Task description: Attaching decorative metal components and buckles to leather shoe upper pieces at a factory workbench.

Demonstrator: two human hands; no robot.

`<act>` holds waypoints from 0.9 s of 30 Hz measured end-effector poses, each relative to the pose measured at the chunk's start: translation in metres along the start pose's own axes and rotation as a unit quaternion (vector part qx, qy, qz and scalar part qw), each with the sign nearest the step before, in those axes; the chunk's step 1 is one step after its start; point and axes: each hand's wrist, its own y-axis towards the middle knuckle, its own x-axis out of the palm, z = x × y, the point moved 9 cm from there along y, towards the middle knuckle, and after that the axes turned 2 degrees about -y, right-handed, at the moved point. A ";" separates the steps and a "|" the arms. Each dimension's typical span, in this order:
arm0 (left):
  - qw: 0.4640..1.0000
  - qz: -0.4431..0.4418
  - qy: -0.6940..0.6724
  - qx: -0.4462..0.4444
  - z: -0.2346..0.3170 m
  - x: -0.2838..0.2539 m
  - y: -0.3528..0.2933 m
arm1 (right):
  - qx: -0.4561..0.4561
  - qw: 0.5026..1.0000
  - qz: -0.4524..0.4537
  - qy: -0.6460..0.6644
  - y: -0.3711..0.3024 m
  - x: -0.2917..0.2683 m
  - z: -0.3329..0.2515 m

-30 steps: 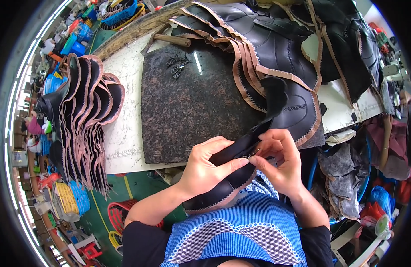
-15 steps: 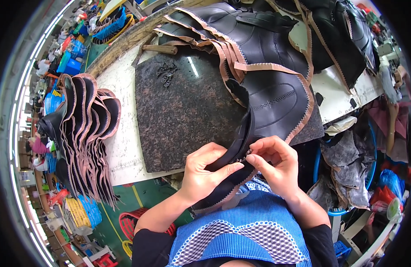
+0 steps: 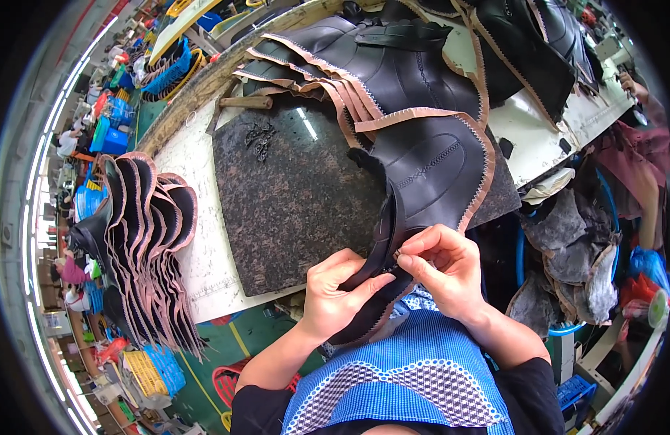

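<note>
So on the far left there's a fat bundle of black leather pieces [image 3: 116,239] with pinkish zigzag edges, bunched on the left end of the white table [image 3: 177,161] and drooping over its near edge. Can't tell if those are finished or waiting, so I wouldn't count them either way.

Moving right, a dark stone slab [image 3: 291,199] sits on the table, with a wooden-handled tool [image 3: 246,102] (hammer, I think) at its far left corner and some little black bits [image 3: 259,138] just nearer.

Now the middle. The left hand [image 3: 326,296] has a folded black edge nipped between thumb and fingers. That edge belongs to the leather piece [image 3: 436,163] being worked on: the wide part lies over the right side of the slab, the rest hangs off the near side, in front of the blue apron [image 3: 400,348]. The right hand [image 3: 445,270] is just beside, thumb and finger pinched together at the same edge on something too tiny to make out.

My guess is this piece is partway: the zigzag trim is done, the pinched spot isn't. Beyond it, far right, there's a stack of similar pieces [image 3: 393,80]. Looks like plenty left, if those are waiting, but I can't confirm that.
</note>
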 end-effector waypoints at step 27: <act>0.985 -0.046 0.128 0.106 0.019 0.007 -0.005 | 0.057 0.989 -0.082 -0.107 0.006 0.010 0.006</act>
